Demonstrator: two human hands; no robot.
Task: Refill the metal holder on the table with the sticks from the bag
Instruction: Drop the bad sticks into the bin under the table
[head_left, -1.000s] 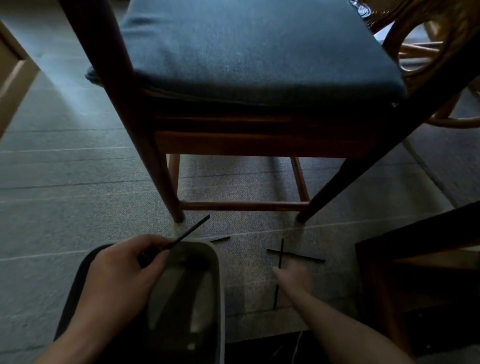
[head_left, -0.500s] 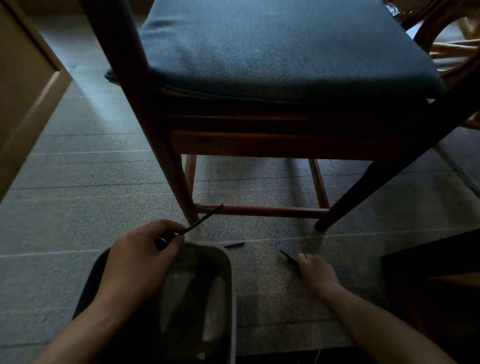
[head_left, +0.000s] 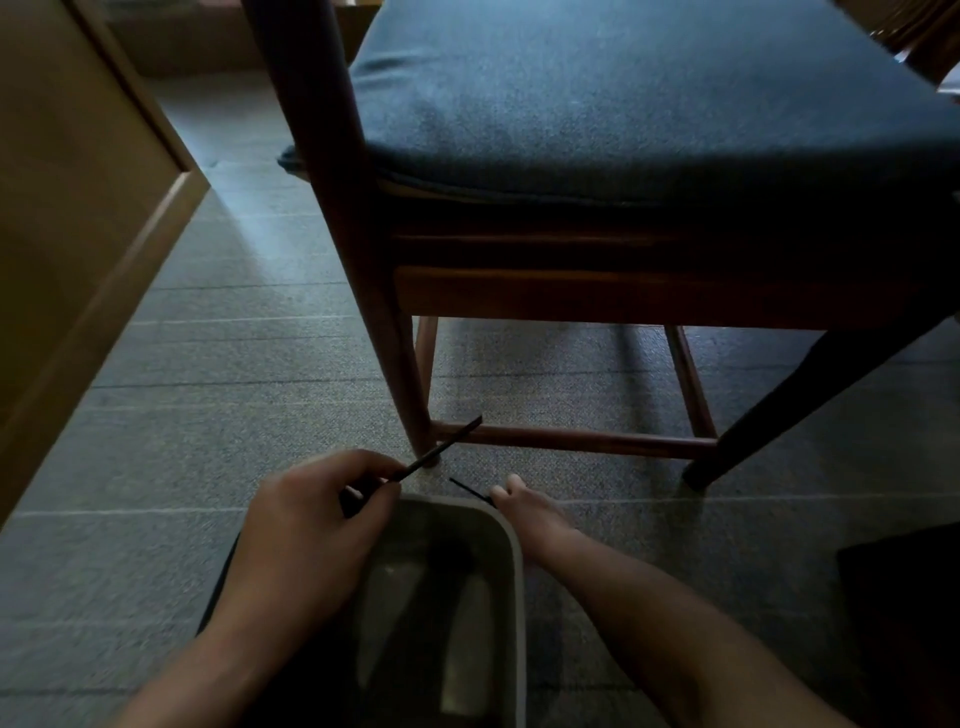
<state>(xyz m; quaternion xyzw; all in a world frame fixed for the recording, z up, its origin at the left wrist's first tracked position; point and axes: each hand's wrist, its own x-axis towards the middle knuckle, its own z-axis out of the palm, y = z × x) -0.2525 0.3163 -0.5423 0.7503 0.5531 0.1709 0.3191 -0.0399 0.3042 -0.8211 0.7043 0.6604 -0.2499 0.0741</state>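
Left hand (head_left: 311, 525): pinching a black stick (head_left: 441, 447)
Right hand (head_left: 524, 512): pinching a second stick (head_left: 470, 490) on the carpet (head_left: 260, 364)
Handling: guessing light, thin, snappable, so grab mid-length

A single view is taken from the head, faced forward and down. The carpet (head_left: 218, 415) is seen from low and near. The left hand (head_left: 306, 525) and right hand (head_left: 530, 512) are caught close below the lens, at the bottom edge. The chair (head_left: 623, 291) is met just ahead, cut off at the top.
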